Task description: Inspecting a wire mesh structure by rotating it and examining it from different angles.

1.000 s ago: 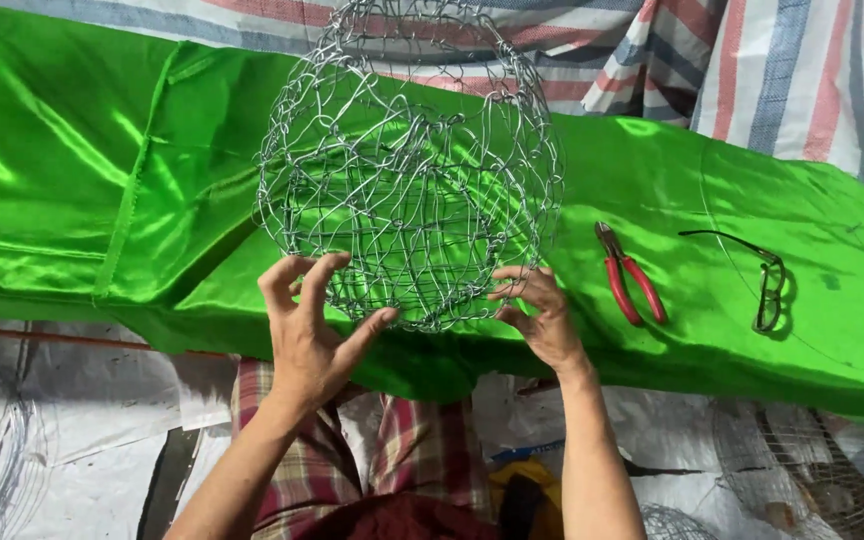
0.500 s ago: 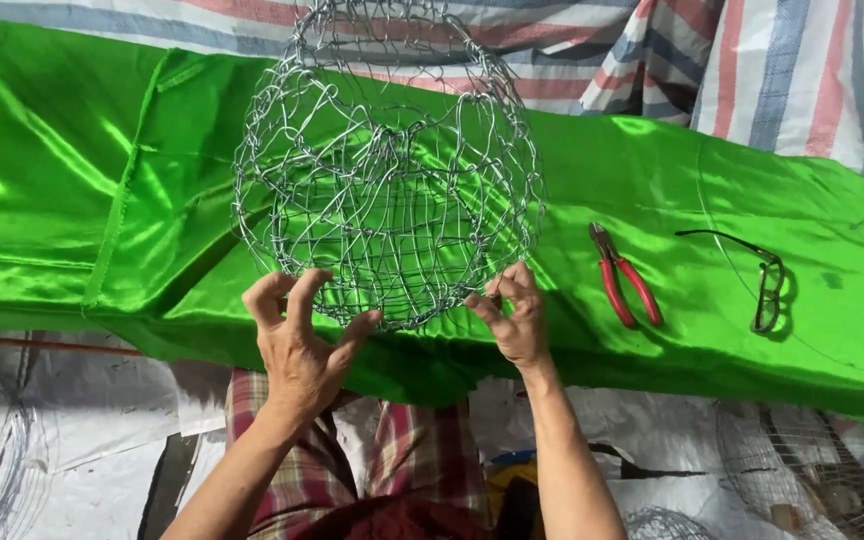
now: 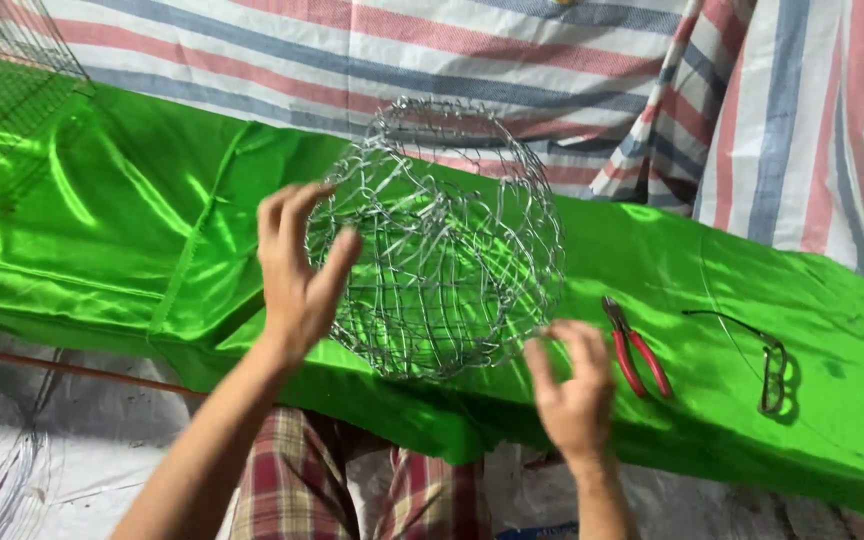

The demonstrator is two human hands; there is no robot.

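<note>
Hands spread open: left hand (image 3: 297, 265) touching wire basket (image 3: 442, 240), right hand (image 3: 572, 385) released near its lower rim, red pliers (image 3: 635, 345) beside.

Shiny green satin cloth (image 3: 102, 230) spread across the middle, striped red, blue and white plastic sheet (image 3: 592, 60) hanging behind at the top, crinkly grey-white plastic sheet (image 3: 42, 440) on the floor, lower left, bright light

The wire basket (image 3: 437, 240) sits on the cloth-covered surface (image 3: 102, 230). Pliers (image 3: 636, 346) lie to its right. Glasses (image 3: 767, 360) lie further right.
</note>
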